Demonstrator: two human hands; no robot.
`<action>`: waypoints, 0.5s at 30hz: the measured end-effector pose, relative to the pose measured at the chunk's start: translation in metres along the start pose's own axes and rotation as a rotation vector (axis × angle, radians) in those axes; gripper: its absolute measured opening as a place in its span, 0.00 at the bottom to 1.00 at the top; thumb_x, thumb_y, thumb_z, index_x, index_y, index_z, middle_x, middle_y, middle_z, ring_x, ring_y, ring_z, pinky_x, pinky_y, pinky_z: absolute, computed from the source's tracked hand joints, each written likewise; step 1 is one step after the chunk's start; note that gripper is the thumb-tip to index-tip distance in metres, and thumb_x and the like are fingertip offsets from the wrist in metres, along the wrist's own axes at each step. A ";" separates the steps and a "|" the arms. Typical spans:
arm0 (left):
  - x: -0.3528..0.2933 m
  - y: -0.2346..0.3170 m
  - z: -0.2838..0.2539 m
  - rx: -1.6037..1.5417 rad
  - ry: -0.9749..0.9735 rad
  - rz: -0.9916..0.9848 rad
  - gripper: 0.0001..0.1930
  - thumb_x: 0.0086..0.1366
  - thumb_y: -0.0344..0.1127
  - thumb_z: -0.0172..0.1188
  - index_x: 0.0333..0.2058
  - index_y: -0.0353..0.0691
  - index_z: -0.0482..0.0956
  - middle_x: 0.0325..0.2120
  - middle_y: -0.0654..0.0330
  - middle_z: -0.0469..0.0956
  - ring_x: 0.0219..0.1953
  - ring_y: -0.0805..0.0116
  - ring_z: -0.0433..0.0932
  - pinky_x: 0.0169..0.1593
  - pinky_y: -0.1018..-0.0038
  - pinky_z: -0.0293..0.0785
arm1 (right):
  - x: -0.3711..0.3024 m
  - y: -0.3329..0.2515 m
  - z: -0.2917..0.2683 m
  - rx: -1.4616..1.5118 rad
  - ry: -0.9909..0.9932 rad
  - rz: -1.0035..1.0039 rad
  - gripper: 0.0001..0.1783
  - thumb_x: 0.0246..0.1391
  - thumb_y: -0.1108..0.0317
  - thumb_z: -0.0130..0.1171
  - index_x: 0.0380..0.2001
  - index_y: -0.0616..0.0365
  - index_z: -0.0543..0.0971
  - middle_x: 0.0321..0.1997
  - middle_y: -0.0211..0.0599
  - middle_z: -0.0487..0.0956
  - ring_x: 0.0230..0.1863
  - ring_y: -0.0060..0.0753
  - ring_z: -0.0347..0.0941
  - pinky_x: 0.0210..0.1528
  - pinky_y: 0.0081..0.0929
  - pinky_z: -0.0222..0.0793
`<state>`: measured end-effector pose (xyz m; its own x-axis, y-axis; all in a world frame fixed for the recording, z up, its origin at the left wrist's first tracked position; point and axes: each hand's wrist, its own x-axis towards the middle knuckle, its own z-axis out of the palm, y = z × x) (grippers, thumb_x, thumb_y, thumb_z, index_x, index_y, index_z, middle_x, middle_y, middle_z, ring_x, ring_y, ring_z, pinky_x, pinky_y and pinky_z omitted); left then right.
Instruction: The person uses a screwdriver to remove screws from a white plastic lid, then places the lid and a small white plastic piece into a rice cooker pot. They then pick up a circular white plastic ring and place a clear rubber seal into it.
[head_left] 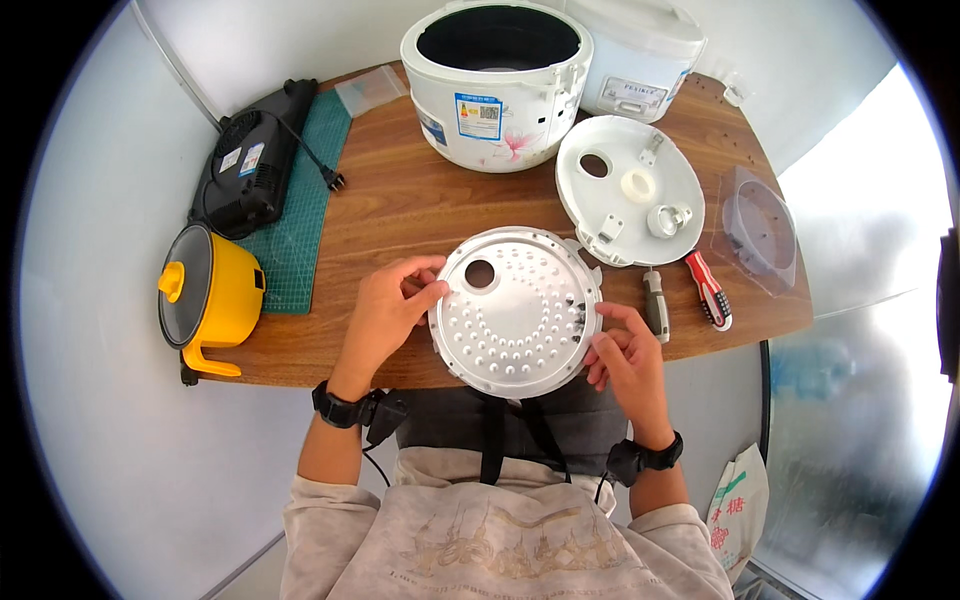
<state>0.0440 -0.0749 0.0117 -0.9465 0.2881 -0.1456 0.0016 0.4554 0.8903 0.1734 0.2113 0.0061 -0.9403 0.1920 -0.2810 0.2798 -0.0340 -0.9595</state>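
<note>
A round silvery metal plate (515,310), dimpled and with one round hole at its upper left, is held tilted at the table's front edge. It looks like the inner lid plate of a rice cooker. My left hand (392,305) pinches its left rim between thumb and fingers. On the opposite rim my right hand (625,355) grips with thumb and bent fingers. Just beyond it lies a white plastic lid shell (630,190) with a hole and fittings. The white rice cooker body (500,110), its top uncovered, stands farther back.
Right of the plate lie a grey-handled screwdriver (656,305) and a red-black screwdriver (709,290), near a clear plastic container (760,230). A second white cooker (635,60) stands behind. Leftward are a yellow pot (230,295), a black appliance (250,160) and a green cutting mat (300,245).
</note>
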 end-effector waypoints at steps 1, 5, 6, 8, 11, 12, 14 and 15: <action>0.000 -0.002 0.000 -0.005 -0.007 -0.010 0.19 0.65 0.32 0.67 0.54 0.38 0.82 0.32 0.64 0.79 0.31 0.77 0.78 0.29 0.83 0.78 | 0.000 0.001 -0.001 0.006 -0.006 0.000 0.20 0.65 0.72 0.55 0.58 0.61 0.72 0.27 0.32 0.80 0.21 0.16 0.74 0.22 0.16 0.68; -0.001 0.000 0.002 -0.047 -0.024 -0.035 0.19 0.66 0.33 0.67 0.54 0.38 0.82 0.32 0.64 0.79 0.30 0.78 0.78 0.29 0.82 0.78 | 0.000 0.005 -0.002 0.015 -0.009 -0.025 0.20 0.65 0.72 0.55 0.59 0.61 0.72 0.28 0.31 0.80 0.23 0.16 0.74 0.24 0.16 0.69; -0.001 0.003 0.001 -0.054 -0.023 -0.037 0.18 0.66 0.34 0.67 0.54 0.38 0.82 0.32 0.64 0.79 0.30 0.78 0.78 0.29 0.82 0.78 | 0.001 0.005 -0.002 0.015 -0.006 -0.025 0.20 0.65 0.72 0.55 0.59 0.61 0.72 0.28 0.31 0.80 0.23 0.16 0.74 0.24 0.16 0.69; -0.001 0.003 0.002 -0.076 -0.015 -0.043 0.18 0.67 0.34 0.66 0.54 0.38 0.82 0.32 0.64 0.79 0.30 0.78 0.78 0.28 0.82 0.77 | 0.001 0.004 -0.001 0.015 -0.002 -0.021 0.20 0.65 0.72 0.55 0.59 0.60 0.72 0.28 0.31 0.80 0.23 0.16 0.75 0.24 0.16 0.69; -0.001 -0.001 0.003 -0.100 -0.003 -0.048 0.17 0.68 0.34 0.66 0.54 0.38 0.82 0.32 0.64 0.79 0.29 0.79 0.78 0.28 0.83 0.76 | 0.000 0.002 0.000 0.020 -0.001 -0.010 0.20 0.65 0.72 0.54 0.60 0.60 0.72 0.28 0.31 0.80 0.23 0.16 0.75 0.25 0.16 0.70; -0.001 -0.001 0.003 -0.095 -0.003 -0.047 0.17 0.68 0.34 0.66 0.54 0.38 0.82 0.32 0.64 0.79 0.29 0.79 0.78 0.28 0.83 0.75 | 0.001 0.003 -0.001 0.023 -0.002 -0.006 0.20 0.65 0.72 0.54 0.60 0.60 0.72 0.29 0.31 0.80 0.24 0.16 0.75 0.25 0.16 0.70; 0.000 -0.003 0.003 -0.103 -0.005 -0.040 0.17 0.68 0.34 0.65 0.54 0.38 0.82 0.32 0.64 0.80 0.29 0.80 0.77 0.28 0.83 0.75 | 0.001 0.005 -0.002 0.028 0.001 -0.011 0.20 0.65 0.72 0.54 0.60 0.59 0.72 0.29 0.31 0.80 0.24 0.16 0.75 0.25 0.16 0.70; 0.001 -0.004 0.003 -0.116 -0.004 -0.035 0.17 0.68 0.34 0.65 0.54 0.38 0.82 0.32 0.64 0.80 0.29 0.80 0.77 0.28 0.83 0.74 | 0.001 0.007 -0.002 0.029 0.003 -0.019 0.20 0.65 0.72 0.54 0.60 0.60 0.72 0.30 0.31 0.80 0.24 0.16 0.75 0.25 0.16 0.70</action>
<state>0.0443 -0.0741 0.0072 -0.9440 0.2772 -0.1788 -0.0687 0.3650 0.9285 0.1743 0.2132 -0.0005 -0.9447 0.1962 -0.2629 0.2563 -0.0588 -0.9648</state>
